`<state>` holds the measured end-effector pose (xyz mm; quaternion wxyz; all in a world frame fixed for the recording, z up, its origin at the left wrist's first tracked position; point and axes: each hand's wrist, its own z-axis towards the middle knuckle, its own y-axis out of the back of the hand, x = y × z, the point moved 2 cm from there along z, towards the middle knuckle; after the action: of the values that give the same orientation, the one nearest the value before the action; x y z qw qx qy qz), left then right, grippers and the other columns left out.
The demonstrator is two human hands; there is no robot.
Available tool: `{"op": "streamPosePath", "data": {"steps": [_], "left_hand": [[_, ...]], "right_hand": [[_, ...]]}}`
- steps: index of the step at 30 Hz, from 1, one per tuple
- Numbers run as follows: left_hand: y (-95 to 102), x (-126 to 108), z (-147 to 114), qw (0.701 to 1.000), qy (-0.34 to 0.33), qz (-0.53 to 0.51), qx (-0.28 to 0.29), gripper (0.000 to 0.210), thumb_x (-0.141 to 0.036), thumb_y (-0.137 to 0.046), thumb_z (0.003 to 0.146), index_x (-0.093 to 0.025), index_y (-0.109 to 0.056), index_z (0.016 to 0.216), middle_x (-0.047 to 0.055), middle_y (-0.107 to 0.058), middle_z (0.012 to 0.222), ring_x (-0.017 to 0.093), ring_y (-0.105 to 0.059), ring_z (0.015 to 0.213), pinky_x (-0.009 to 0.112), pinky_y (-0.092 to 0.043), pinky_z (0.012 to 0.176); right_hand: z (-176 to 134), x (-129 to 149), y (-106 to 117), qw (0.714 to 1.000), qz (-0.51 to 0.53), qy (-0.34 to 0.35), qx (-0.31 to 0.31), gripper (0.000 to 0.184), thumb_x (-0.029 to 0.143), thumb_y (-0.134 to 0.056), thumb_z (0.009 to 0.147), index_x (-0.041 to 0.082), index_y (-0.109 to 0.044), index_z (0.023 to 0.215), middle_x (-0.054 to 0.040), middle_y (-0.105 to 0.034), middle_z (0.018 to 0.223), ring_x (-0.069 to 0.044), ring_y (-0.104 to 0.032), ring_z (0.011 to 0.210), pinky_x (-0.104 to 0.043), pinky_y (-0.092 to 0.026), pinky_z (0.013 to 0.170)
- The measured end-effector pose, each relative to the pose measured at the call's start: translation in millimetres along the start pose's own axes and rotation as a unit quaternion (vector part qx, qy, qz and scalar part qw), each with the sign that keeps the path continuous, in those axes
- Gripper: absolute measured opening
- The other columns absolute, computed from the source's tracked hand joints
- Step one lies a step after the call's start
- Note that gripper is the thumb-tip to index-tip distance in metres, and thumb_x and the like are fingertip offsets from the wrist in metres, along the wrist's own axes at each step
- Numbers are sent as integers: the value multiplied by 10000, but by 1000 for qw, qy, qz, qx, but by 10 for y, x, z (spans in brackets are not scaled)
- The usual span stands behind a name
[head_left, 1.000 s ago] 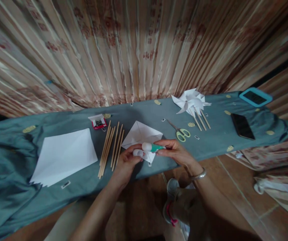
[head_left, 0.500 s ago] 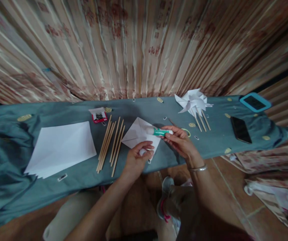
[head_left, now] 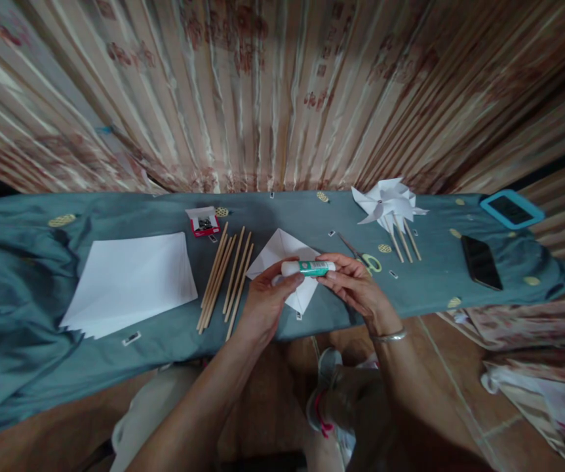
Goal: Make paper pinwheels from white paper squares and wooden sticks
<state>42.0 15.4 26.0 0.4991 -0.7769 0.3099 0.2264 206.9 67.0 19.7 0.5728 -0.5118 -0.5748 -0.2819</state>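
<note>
A green and white glue stick (head_left: 313, 268) lies level between my two hands, above the table. My left hand (head_left: 269, 298) is closed on its white left end, thumb in front and fingers behind. My right hand (head_left: 356, 283) pinches the right end; a bracelet circles that wrist. Beneath the glue stick lies a square of white paper (head_left: 278, 246) with crease lines, partly covered by my hands. Just beyond my right hand are scissors (head_left: 368, 261) with light green handles.
Wooden sticks (head_left: 217, 282) and a stack of white paper (head_left: 132, 282) lie to the left, with a small red box (head_left: 204, 225) behind. To the right are paper pinwheels (head_left: 388, 203) on sticks, a black phone (head_left: 480, 262) and a blue-framed device (head_left: 511, 208). A curtain (head_left: 272, 98) hangs behind the table.
My left hand has moved up and closed on the left end of the glue stick. The right hand still holds the other end. The scissors show more fully, and the view has shifted slightly.
</note>
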Motion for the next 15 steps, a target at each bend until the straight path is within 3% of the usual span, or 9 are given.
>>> {"op": "streamPosePath", "data": {"steps": [3, 5, 6, 8, 11, 13, 15], "left_hand": [[61, 81, 22, 995, -49, 88, 3, 377, -251, -825, 567, -163, -720, 917, 8, -706, 798, 116, -610, 693, 253, -484, 696], [119, 141, 11, 967, -116, 227, 27, 298, -199, -751, 661, -176, -716, 956, 31, -717, 876, 152, -639, 794, 279, -502, 754], [142, 169, -5, 935, -152, 315, 58, 265, -158, -708, 694, -183, -716, 958, 42, -720, 904, 173, -650, 836, 298, -513, 774], [174, 208, -59, 839, -240, 471, 132, 278, -94, -591, 780, -189, -702, 1017, 72, -708, 1006, 195, -651, 926, 346, -524, 854], [207, 217, -136, 697, -316, 617, 185, 359, -25, -462, 839, -161, -664, 1103, 112, -685, 1075, 215, -630, 995, 394, -539, 894], [211, 200, -164, 637, -338, 665, 194, 373, 0, -448, 839, -141, -651, 1119, 128, -676, 1117, 231, -607, 1031, 421, -540, 914], [210, 190, -171, 603, -348, 690, 199, 349, -1, -472, 838, -128, -653, 1108, 141, -670, 1152, 248, -586, 1073, 445, -531, 939]], "right_hand": [[15, 49, 83, 999, -7, 21, -37, 334, 366, -837, 644, 262, -744, 947, 3, -753, 899, -134, -703, 786, -292, -593, 800], [35, 89, 150, 996, -43, 47, -66, 332, 391, -812, 675, 269, -734, 973, -2, -748, 902, -145, -697, 776, -323, -594, 795], [47, 105, 179, 993, -69, 63, -77, 331, 400, -795, 694, 271, -727, 991, -6, -745, 904, -151, -692, 778, -338, -591, 793], [73, 117, 216, 983, -128, 96, -86, 329, 408, -767, 725, 273, -713, 1020, -10, -738, 907, -161, -680, 793, -358, -579, 786], [107, 89, 203, 965, -210, 136, -81, 343, 407, -744, 749, 270, -692, 1059, -17, -723, 919, -176, -660, 834, -365, -554, 769], [122, 62, 155, 953, -249, 153, -76, 370, 415, -720, 772, 262, -667, 1105, -22, -714, 926, -185, -650, 863, -360, -540, 772], [129, 50, 89, 942, -283, 164, -74, 378, 416, -687, 801, 249, -645, 1137, -22, -704, 930, -184, -645, 870, -349, -530, 782]]}}
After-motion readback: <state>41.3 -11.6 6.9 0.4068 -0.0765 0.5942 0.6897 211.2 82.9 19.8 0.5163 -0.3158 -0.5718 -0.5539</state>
